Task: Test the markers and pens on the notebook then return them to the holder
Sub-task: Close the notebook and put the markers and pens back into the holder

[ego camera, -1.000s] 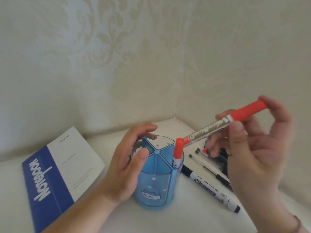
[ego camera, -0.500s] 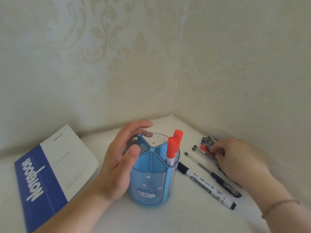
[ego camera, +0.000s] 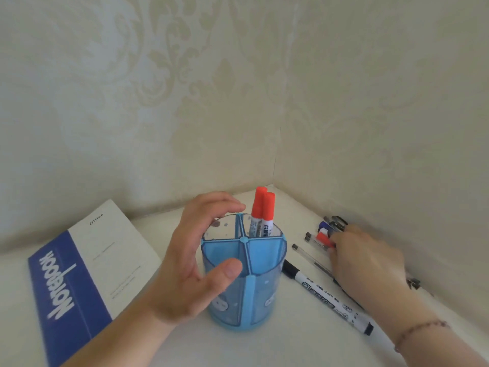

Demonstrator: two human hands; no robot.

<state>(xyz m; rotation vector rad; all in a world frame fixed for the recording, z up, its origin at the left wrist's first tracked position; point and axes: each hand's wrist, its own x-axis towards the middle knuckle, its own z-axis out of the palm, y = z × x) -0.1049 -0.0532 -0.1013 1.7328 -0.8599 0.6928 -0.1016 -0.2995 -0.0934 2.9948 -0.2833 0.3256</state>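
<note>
A blue translucent holder with dividers stands on the white surface. Two red-capped markers stand upright in its far compartment. My left hand curls round the holder's left side, thumb on its front wall and fingers at the far rim. To the right, my right hand lies palm down over a pile of pens, its fingertips at a red-and-white marker; the grip itself is hidden. A black-capped white marker and a clear pen lie between holder and hand. The closed blue-and-white notebook lies at the left.
Two patterned walls meet in a corner just behind the holder. The right wall runs close along the pile of pens. White surface stretches in front of the holder.
The red marker left my right hand and now stands in the holder beside the other. My right hand dropped onto the pens at the right. The holder has turned under my left hand.
</note>
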